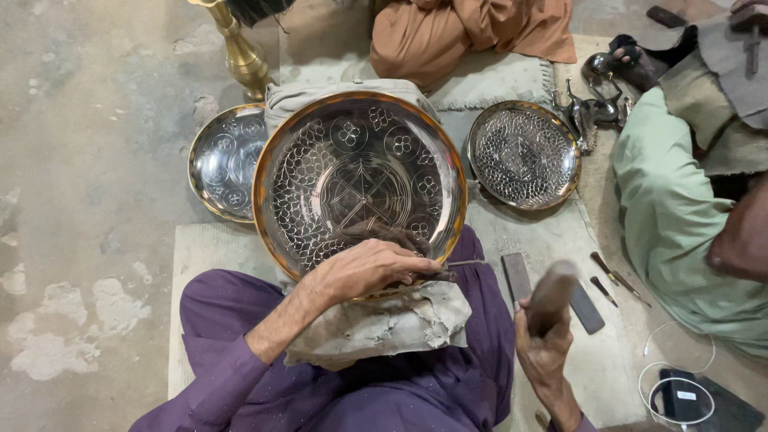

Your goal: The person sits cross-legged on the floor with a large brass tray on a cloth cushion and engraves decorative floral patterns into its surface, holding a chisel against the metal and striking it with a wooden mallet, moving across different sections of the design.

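A large round engraved metal plate with a copper-coloured rim rests tilted on a grey cloth pad over my lap. My left hand lies on the plate's near rim and grips a thin metal chisel, whose tip points right. My right hand is raised to the right of my lap and grips a dark wooden mallet, blurred and apart from the chisel.
Two smaller engraved plates lie on the floor, one to the left, one to the right. A dark flat stone and small tools lie right. A person in green sits at right. A brass vase stands behind.
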